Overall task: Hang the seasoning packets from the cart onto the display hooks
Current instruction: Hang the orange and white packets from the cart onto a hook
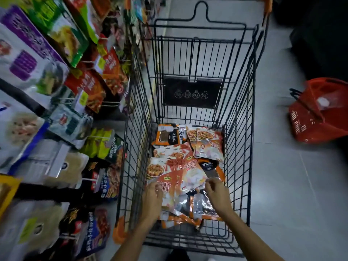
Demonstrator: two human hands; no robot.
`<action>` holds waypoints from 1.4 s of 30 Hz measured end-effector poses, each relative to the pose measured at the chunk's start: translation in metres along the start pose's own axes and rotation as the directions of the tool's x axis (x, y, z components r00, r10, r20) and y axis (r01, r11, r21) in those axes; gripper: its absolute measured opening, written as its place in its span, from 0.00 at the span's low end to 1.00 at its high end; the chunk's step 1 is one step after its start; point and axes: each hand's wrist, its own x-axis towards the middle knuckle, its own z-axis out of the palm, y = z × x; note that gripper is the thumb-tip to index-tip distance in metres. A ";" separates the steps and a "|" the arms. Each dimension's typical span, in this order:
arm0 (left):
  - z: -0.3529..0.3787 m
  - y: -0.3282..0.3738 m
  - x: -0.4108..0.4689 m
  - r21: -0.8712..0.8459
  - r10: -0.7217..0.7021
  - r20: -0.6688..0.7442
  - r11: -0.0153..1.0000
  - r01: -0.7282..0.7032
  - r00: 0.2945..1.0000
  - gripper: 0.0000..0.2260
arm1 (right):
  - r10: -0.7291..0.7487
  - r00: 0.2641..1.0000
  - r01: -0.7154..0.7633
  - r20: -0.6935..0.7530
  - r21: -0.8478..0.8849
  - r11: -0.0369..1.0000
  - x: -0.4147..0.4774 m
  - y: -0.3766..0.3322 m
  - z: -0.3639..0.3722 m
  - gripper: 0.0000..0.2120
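My left hand grips an orange packet in the cart; my right hand pinches a pale packet. The display hooks lie leftward, nearest my left hand.

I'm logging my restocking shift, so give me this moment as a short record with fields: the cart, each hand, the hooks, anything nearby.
cart: black wire, loose pile of packets on its floor
left hand: in the cart, fingers curled at a red and white packet's edge
right hand: in the cart, pinches a packet at the pile's near end
display hooks: left of the cart, hung with goods
basket: red, on the floor right of the cart
progress: no packet lifted out yet
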 end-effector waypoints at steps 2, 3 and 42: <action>0.011 -0.012 0.024 0.026 -0.037 0.011 0.999 0.037 0.999 0.14 | 0.040 0.999 -0.040 0.018 0.005 0.999 0.023 0.008 0.016 0.08; 0.017 -0.019 0.035 0.049 -0.053 0.013 0.997 0.052 0.999 0.14 | 0.059 0.998 -0.060 0.036 0.012 0.998 0.033 0.012 0.024 0.09; 0.076 -0.073 0.109 -0.109 -0.393 -0.008 0.914 0.390 0.920 0.23 | 0.466 0.859 -0.481 0.214 0.651 0.588 0.076 0.063 0.079 0.10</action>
